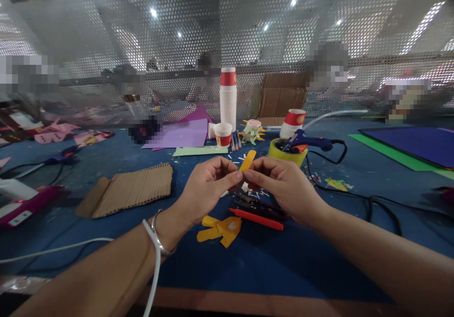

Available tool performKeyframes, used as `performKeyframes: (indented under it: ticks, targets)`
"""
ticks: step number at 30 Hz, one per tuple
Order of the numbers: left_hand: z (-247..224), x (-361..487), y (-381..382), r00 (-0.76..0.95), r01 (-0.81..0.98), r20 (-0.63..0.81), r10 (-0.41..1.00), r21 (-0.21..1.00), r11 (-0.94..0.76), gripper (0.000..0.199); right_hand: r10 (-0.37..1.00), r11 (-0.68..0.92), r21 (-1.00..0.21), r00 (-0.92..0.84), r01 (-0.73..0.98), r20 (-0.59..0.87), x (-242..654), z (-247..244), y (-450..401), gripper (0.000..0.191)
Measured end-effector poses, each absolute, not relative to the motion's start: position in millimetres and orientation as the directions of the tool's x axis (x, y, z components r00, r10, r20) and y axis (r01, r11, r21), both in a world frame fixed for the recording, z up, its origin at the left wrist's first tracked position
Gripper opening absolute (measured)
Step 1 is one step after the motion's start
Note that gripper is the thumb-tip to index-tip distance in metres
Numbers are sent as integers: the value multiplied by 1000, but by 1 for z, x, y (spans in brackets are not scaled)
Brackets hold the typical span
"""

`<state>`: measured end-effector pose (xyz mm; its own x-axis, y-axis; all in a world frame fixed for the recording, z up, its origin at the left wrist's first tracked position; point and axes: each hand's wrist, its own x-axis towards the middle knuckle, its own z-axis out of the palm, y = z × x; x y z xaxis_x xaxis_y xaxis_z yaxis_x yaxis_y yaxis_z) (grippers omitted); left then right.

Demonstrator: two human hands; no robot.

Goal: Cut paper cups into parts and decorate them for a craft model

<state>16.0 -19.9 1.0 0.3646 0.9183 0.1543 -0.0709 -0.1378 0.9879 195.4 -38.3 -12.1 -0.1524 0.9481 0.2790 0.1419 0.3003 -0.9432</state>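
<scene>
A small yellow-orange paper strip (248, 161) is pinched between both hands at the middle of the view. My left hand (209, 184) grips its lower end with thumb and fingers, and my right hand (285, 182) holds it from the other side, the thumbs almost touching. Below them on the blue table (269, 265) lies a yellow-orange paper piece (227, 229) with several petal-like strips and a pale centre. A red marker (260, 219) rests just right of it. Dark tools (251, 203), partly hidden, lie behind the marker.
Corrugated cardboard (136, 189) lies left. Behind are stacked paper cups (228, 99), purple paper (180, 133) and a single cup (223, 135). A blue glue gun (312, 142) rests on a yellow tape roll (283, 152), its black cable running right. A white cable (156, 269) crosses my left wrist.
</scene>
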Motion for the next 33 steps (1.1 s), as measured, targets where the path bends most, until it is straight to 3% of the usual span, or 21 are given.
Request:
performKeyframes:
  ticks: [11,28,33]
  targets:
    - [-2,12,-17,353,-17,141,925,989,-144,19,959,252,-963,-161,98,235,197,-10,-39,25]
    - [5,6,-13,529,-180,-73,846,964,196,24,946,280,-950,-207,138,249,202,-9,-37,22]
    - [5,5,-12,566,-171,-73,821,964,204,27,930,339,-921,-213,190,299,203,-7,-38,16]
